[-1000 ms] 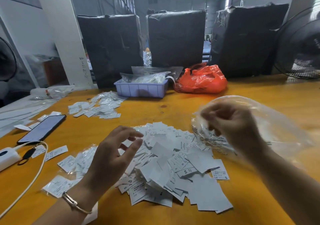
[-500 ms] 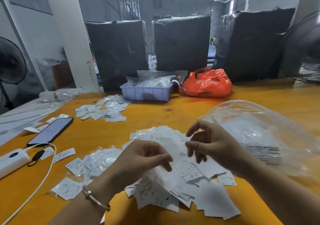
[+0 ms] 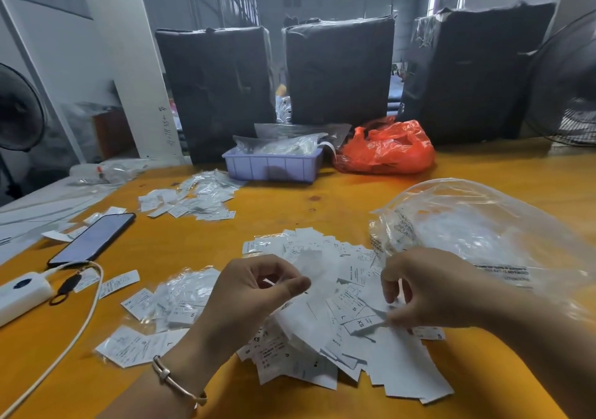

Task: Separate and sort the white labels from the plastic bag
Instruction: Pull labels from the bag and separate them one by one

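The white labels [image 3: 348, 315] are already out of the clear plastic bag [image 3: 483, 234], which lies slack on the counter [image 3: 322, 202] just right of the heap. Sorting looks barely begun: most labels sit in one loose pile in front of the person, with smaller groups near the phone [image 3: 93, 239] and the tray [image 3: 274, 165]. The left hand [image 3: 245, 299] hovers over the pile, its fingers curled toward the thumb; whether they pinch a label I cannot tell. The right hand [image 3: 432, 293] pinches a label at the pile's edge
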The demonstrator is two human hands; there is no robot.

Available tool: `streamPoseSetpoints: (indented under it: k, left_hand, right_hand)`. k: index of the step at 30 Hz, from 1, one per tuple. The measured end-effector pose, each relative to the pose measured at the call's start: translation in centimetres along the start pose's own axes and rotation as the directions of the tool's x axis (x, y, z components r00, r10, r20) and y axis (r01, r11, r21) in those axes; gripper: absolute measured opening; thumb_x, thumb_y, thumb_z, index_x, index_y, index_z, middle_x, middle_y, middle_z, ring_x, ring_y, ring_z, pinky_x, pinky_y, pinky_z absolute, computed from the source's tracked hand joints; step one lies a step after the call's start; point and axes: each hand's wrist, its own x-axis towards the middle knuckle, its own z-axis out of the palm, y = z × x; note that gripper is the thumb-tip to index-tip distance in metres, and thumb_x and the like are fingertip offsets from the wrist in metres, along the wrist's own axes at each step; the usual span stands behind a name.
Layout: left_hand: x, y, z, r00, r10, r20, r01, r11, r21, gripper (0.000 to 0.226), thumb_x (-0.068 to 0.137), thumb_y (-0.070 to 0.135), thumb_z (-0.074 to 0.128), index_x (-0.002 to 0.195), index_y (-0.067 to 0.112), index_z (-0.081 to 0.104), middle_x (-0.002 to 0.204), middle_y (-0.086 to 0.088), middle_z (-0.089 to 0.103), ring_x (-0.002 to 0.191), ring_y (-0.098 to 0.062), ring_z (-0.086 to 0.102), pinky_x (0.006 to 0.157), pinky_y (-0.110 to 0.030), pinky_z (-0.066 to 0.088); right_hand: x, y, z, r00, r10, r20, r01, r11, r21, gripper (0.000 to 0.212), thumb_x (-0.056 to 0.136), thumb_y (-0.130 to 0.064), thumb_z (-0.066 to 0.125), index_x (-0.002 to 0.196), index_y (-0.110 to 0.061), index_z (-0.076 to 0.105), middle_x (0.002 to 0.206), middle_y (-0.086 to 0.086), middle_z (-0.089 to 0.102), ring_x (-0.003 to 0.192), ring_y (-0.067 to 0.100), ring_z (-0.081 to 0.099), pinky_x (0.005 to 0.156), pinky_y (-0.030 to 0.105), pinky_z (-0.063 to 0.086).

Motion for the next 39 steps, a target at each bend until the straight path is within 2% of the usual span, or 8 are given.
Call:
streamPoseSetpoints:
  k: [6,9,12,15,18,21,30,39]
  left_hand:
    - [-0.1,0.0,0.2,1.0,-0.023,-0.004,0.023,0.999,0.028,0.02,0.072,0.038,0.076,0.075,0.018,0.078,0.078,-0.006,0.072,0.081,-0.03,0.065,0.073,-0.035,0.054]
    - [0.1,-0.1,0.1,1.0,-0.023,-0.004,0.023,0.999,0.029,0.018,0.075,0.036,0.075,0.078,0.019,0.08,0.081,0.001,0.075,0.08,-0.018,0.067,0.071,-0.025,0.053]
    - [0.1,0.0,0.0,0.999,-0.034,0.008,0.034,0.999,0.004,0.018,0.076,0.037,0.074,0.08,0.021,0.081,0.081,0.003,0.075,0.079,-0.01,0.067,0.07,-0.019,0.051]
    - [0.0,0.1,0.1,0.999,-0.051,0.003,0.051,0.997,-0.05,0.026,0.07,0.045,0.074,0.081,0.023,0.081,0.081,0.001,0.075,0.077,-0.009,0.066,0.069,-0.019,0.05]
    - [0.0,0.2,0.2,0.997,-0.075,0.007,0.076,0.99,-0.121,0.03,0.065,0.046,0.076,0.08,0.02,0.081,0.079,-0.001,0.075,0.073,-0.007,0.066,0.066,-0.014,0.05]
    - [0.1,0.4,0.2,0.995,-0.103,-0.003,0.101,0.978,-0.182,0.034,0.063,0.044,0.077,0.078,0.014,0.08,0.077,-0.005,0.075,0.069,-0.008,0.067,0.064,-0.014,0.051]
    - [0.0,0.5,0.2,0.995,-0.091,0.028,0.093,0.988,-0.127,0.027,0.074,0.044,0.069,0.079,0.02,0.081,0.078,0.0,0.075,0.071,-0.005,0.065,0.065,-0.013,0.05]
    - [-0.1,0.4,0.2,0.996,-0.063,0.069,0.075,0.98,-0.185,0.026,0.07,0.036,0.078,0.078,0.011,0.079,0.078,-0.006,0.073,0.071,-0.007,0.064,0.067,-0.015,0.05]
  right_hand:
    - [0.5,0.2,0.0,0.983,0.006,-0.182,0.007,0.998,0.068,0.018,0.078,-0.036,0.068,0.063,-0.035,0.058,0.073,-0.023,0.053,0.066,-0.004,0.049,0.055,0.015,0.034]
    - [0.5,0.0,-0.1,0.943,0.03,-0.332,0.073,0.953,0.295,0.016,0.074,-0.023,0.071,0.063,-0.031,0.063,0.078,-0.012,0.064,0.069,0.007,0.055,0.057,0.029,0.048]
    - [0.6,-0.4,-0.2,0.934,0.12,-0.336,0.123,0.776,0.619,0.01,0.077,-0.014,0.071,0.069,-0.019,0.069,0.076,-0.001,0.07,0.066,0.008,0.061,0.056,0.021,0.05]
    - [0.7,-1.0,0.0,0.966,0.119,-0.228,0.15,0.458,0.876,0.007,0.083,-0.005,0.068,0.077,-0.008,0.064,0.081,0.007,0.074,0.069,0.018,0.068,0.054,0.019,0.049]
    - [0.7,-1.7,0.1,0.979,0.099,-0.177,0.155,0.195,0.969,0.019,0.076,-0.01,0.071,0.087,-0.003,0.058,0.087,0.018,0.073,0.069,0.027,0.069,0.053,0.023,0.05]
    - [0.8,-2.1,0.2,0.98,0.102,-0.172,0.165,0.072,0.984,0.031,0.068,-0.013,0.075,0.093,-0.006,0.059,0.088,0.024,0.072,0.065,0.026,0.068,0.051,0.023,0.049]
    - [0.7,-2.1,0.0,0.973,0.108,-0.203,0.188,0.132,0.973,0.052,0.068,-0.018,0.078,0.117,-0.015,0.062,0.089,0.02,0.073,0.07,0.027,0.069,0.054,0.023,0.05]
    - [0.1,-3.0,0.0,0.907,0.178,-0.381,0.318,0.305,0.898,0.008,0.081,0.001,0.066,0.089,-0.001,0.068,0.074,0.013,0.073,0.058,0.018,0.065,0.049,0.02,0.046]
